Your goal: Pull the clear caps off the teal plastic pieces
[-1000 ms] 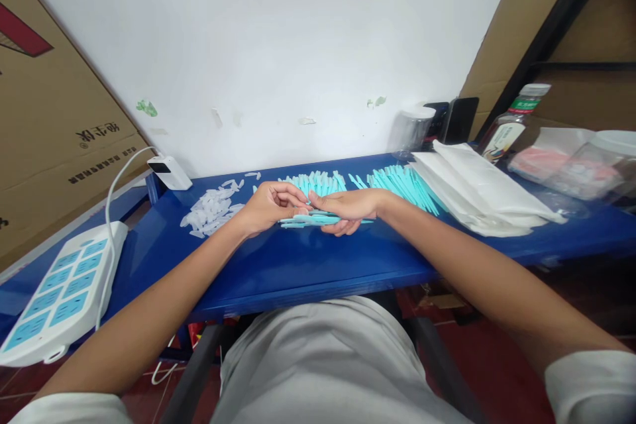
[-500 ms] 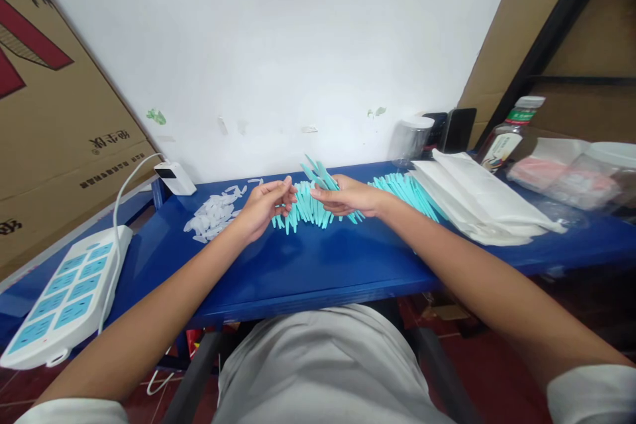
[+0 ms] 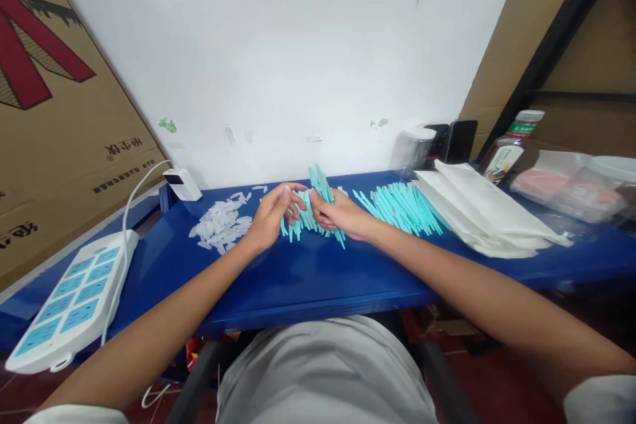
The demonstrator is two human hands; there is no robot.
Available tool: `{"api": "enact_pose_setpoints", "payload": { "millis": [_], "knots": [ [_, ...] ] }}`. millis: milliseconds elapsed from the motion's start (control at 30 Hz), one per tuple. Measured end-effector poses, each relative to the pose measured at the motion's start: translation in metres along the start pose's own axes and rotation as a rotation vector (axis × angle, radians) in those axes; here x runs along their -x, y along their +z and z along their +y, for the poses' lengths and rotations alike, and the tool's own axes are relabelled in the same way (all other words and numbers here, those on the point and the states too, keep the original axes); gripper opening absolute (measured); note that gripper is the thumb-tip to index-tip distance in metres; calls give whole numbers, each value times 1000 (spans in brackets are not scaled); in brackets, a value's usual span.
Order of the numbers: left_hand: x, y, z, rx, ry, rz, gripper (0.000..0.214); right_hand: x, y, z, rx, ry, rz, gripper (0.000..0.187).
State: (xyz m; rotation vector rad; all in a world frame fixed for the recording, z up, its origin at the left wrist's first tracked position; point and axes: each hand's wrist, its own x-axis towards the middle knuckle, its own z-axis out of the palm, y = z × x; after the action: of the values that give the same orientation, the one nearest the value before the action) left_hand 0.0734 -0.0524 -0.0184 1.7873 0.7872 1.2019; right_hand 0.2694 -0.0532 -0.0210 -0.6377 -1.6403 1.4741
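Note:
My right hand (image 3: 342,213) is closed round a small bundle of slim turquoise plastic sticks (image 3: 320,180), which stand tilted upward with their lower ends poking out below. Just left of it, my left hand (image 3: 274,213) has its fingers bent and apart, and I see nothing in it. Behind and beneath both hands lies a row of turquoise sticks (image 3: 297,228), partly hidden by them. A second pile of turquoise sticks (image 3: 405,207) lies to the right of my right hand. Small translucent white pieces (image 3: 222,224) are heaped left of my left hand.
The blue table (image 3: 298,285) stands against a white wall. White flat packets (image 3: 481,205), a clear jar (image 3: 415,149), a bottle (image 3: 511,146) and bagged pink items (image 3: 566,185) are at right. At left are a power strip (image 3: 74,298), a small white device (image 3: 182,183) and cardboard (image 3: 64,146).
The bundle in my right hand has turned more upright. My left hand's fingers have spread toward it. The camera view has shifted slightly.

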Motion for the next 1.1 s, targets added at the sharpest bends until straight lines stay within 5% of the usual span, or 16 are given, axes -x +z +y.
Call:
{"api": "enact_pose_setpoints", "payload": {
  "millis": [133, 300, 367, 567, 700, 867, 967, 1100],
  "knots": [
    [15, 5, 3, -274, 244, 171, 49, 6, 11, 1, 148, -88, 53, 61],
    [32, 1, 4, -488, 462, 142, 38, 14, 23, 7, 172, -18, 209, 56],
    [32, -2, 2, -479, 410, 119, 35, 18, 27, 10, 190, -9, 289, 53],
    [20, -11, -10, -489, 353, 6, 31, 35, 32, 19, 113, -156, 172, 31],
    [17, -11, -14, -451, 298, 64, 23, 35, 31, 28, 49, -89, 234, 44],
    [20, -7, -13, -425, 274, 120, 20, 25, 35, 22, 227, 45, 226, 57],
    [21, -6, -11, -416, 309, 139, 21, 17, 33, 16, 221, 66, 177, 52],
    [23, -1, -9, -413, 308, 125, 21, 9, 22, 21, 216, 56, 306, 51]
  ]
}}
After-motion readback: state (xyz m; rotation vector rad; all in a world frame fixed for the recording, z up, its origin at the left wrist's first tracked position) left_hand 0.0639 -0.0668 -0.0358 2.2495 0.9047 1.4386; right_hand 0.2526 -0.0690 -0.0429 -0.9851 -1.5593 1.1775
